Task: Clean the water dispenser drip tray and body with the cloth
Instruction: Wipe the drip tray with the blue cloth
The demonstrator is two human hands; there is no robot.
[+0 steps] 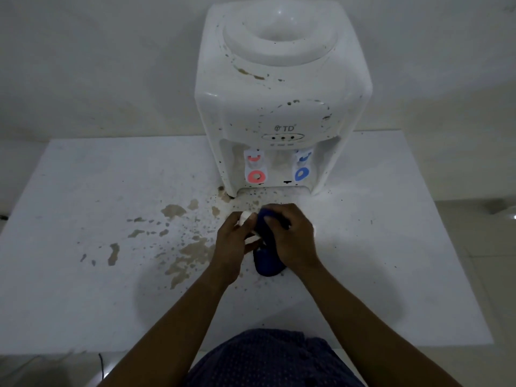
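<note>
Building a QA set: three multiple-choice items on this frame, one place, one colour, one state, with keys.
1. Where on the white table are the large brown stains? A beside the left hand B beside the right hand C none
2. The crumpled cloth is: A red B dark blue C yellow
3. The right hand is: A flat on the table B gripping the cloth C hanging idle
Key: 1 A, patches spread by that hand; 2 B, dark blue folds show under the hand; 3 B, its fingers curl round it.
</note>
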